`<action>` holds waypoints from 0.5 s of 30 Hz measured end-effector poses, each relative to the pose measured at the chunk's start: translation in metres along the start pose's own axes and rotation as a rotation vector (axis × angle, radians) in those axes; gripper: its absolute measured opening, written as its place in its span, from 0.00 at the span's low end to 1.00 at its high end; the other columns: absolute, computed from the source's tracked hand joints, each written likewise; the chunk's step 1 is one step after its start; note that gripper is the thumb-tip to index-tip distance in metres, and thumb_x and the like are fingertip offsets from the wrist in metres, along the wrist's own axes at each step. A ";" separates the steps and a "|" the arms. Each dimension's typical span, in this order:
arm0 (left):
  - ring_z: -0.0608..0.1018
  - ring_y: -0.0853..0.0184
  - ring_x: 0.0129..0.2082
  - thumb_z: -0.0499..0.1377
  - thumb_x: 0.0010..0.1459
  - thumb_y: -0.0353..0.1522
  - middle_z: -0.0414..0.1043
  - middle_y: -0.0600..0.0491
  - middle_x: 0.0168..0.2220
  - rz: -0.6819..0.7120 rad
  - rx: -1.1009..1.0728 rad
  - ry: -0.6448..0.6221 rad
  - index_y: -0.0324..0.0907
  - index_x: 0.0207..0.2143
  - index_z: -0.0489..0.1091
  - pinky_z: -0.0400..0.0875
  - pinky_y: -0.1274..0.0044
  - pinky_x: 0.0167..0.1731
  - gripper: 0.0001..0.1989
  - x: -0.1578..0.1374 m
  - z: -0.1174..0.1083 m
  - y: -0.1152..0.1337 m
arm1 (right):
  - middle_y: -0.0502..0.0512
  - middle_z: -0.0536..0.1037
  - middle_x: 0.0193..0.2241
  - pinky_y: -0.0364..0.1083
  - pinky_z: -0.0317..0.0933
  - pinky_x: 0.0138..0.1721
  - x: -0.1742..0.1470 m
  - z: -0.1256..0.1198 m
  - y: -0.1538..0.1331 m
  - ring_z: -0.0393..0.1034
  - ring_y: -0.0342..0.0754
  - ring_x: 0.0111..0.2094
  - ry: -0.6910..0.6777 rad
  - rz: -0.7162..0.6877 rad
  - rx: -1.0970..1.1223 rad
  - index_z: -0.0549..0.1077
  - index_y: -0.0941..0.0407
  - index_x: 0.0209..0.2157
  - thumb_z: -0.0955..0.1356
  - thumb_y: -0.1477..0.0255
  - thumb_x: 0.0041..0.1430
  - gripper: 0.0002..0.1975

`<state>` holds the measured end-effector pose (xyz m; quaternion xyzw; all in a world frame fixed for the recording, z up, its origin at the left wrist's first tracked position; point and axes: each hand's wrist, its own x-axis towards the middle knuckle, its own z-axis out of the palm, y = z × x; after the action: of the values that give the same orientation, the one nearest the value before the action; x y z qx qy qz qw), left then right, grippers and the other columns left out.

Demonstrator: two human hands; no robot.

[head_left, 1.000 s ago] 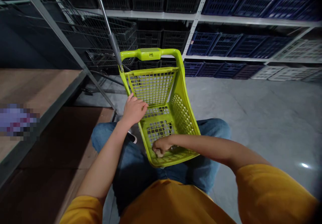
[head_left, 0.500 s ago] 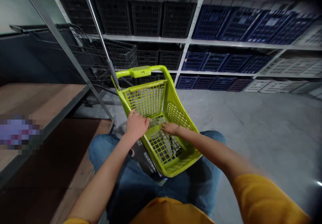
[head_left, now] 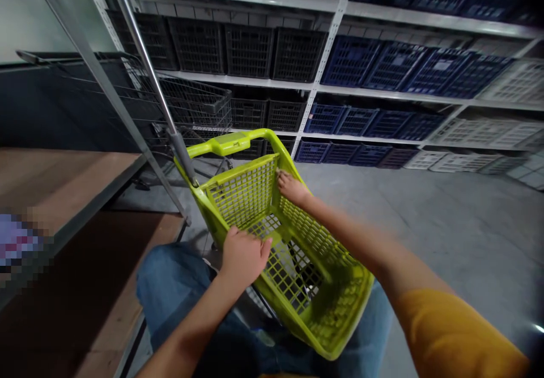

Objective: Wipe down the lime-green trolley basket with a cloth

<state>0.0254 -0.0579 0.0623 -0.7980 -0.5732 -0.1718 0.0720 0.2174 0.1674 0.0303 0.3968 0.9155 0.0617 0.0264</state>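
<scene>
A lime-green plastic shopping cart basket (head_left: 323,332) stands tilted between my knees. Its grid floor shows inside, and a folding grid panel (head_left: 242,191) closes the far end beneath the handle (head_left: 227,143). My left hand (head_left: 244,256) is wrapped over the left rim, thumb pointing inward. Over at the far right inner corner is my right hand (head_left: 293,188), where the side wall meets the panel. Its fingers are bent together against the plastic; whether something small is in them cannot be seen. A grey metal pole (head_left: 147,55) rises from the cart's left handle corner.
A wooden shelf (head_left: 55,179) on a metal frame stands close on the left, with a blurred-out item (head_left: 19,239) on it. Behind the cart are a wire trolley (head_left: 195,103) and racks of black crates (head_left: 250,49), blue crates (head_left: 395,66) and white crates (head_left: 459,160).
My right hand has moved from the basket's floor up to the far right corner. The cart has turned and its near end swung right. My left hand stays on the rim.
</scene>
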 end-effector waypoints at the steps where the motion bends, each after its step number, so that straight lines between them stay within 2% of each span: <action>1: 0.77 0.64 0.25 0.47 0.68 0.41 0.76 0.48 0.21 0.006 -0.012 -0.010 0.42 0.20 0.75 0.62 0.64 0.36 0.28 -0.002 -0.001 0.001 | 0.72 0.69 0.58 0.59 0.43 0.65 -0.007 0.019 -0.010 0.50 0.60 0.65 -0.060 0.014 0.012 0.75 0.66 0.50 0.59 0.82 0.62 0.20; 4: 0.77 0.63 0.25 0.48 0.67 0.41 0.76 0.48 0.21 0.026 -0.038 -0.031 0.43 0.20 0.76 0.62 0.64 0.35 0.27 -0.005 -0.003 0.002 | 0.68 0.77 0.49 0.57 0.51 0.62 -0.029 0.069 -0.038 0.62 0.59 0.58 -0.237 0.062 0.069 0.79 0.62 0.45 0.62 0.84 0.57 0.19; 6: 0.77 0.62 0.25 0.49 0.67 0.41 0.76 0.49 0.20 0.033 -0.044 -0.027 0.43 0.20 0.75 0.61 0.64 0.35 0.26 -0.005 -0.003 0.001 | 0.67 0.79 0.42 0.56 0.58 0.57 -0.036 0.083 -0.048 0.68 0.58 0.51 -0.278 0.060 0.074 0.81 0.60 0.40 0.64 0.83 0.55 0.16; 7: 0.77 0.62 0.25 0.49 0.67 0.40 0.76 0.49 0.20 0.032 -0.042 -0.020 0.43 0.20 0.75 0.61 0.64 0.35 0.26 -0.004 -0.002 0.001 | 0.67 0.80 0.40 0.55 0.60 0.55 -0.035 0.083 -0.048 0.69 0.58 0.49 -0.279 0.056 0.069 0.81 0.60 0.38 0.64 0.83 0.55 0.15; 10: 0.76 0.63 0.24 0.48 0.67 0.39 0.75 0.48 0.20 0.016 -0.029 -0.011 0.42 0.19 0.75 0.61 0.64 0.35 0.26 -0.001 -0.001 0.000 | 0.70 0.77 0.44 0.55 0.61 0.52 -0.014 0.051 -0.031 0.66 0.59 0.50 -0.243 0.058 0.048 0.80 0.61 0.40 0.61 0.82 0.59 0.16; 12: 0.76 0.63 0.23 0.48 0.67 0.39 0.75 0.48 0.20 0.005 -0.026 -0.016 0.42 0.19 0.75 0.60 0.65 0.35 0.27 0.002 0.000 -0.001 | 0.73 0.74 0.49 0.56 0.59 0.53 0.007 0.017 -0.012 0.63 0.60 0.53 -0.146 0.062 0.000 0.78 0.64 0.45 0.57 0.81 0.64 0.19; 13: 0.76 0.63 0.23 0.48 0.67 0.39 0.75 0.48 0.19 0.004 -0.025 -0.018 0.42 0.19 0.75 0.60 0.65 0.34 0.27 0.002 0.000 -0.002 | 0.73 0.73 0.50 0.57 0.59 0.54 0.015 0.002 -0.003 0.62 0.61 0.54 -0.052 0.047 -0.048 0.77 0.64 0.47 0.56 0.80 0.66 0.20; 15: 0.75 0.63 0.23 0.49 0.66 0.39 0.75 0.48 0.19 0.001 -0.024 -0.012 0.42 0.19 0.75 0.59 0.65 0.35 0.26 0.003 0.000 -0.002 | 0.72 0.72 0.50 0.56 0.59 0.55 0.020 -0.017 0.007 0.63 0.60 0.53 0.042 0.012 -0.143 0.76 0.64 0.48 0.56 0.78 0.67 0.19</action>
<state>0.0242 -0.0545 0.0631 -0.8001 -0.5710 -0.1739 0.0592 0.2072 0.1847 0.0481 0.3980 0.9067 0.1352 0.0349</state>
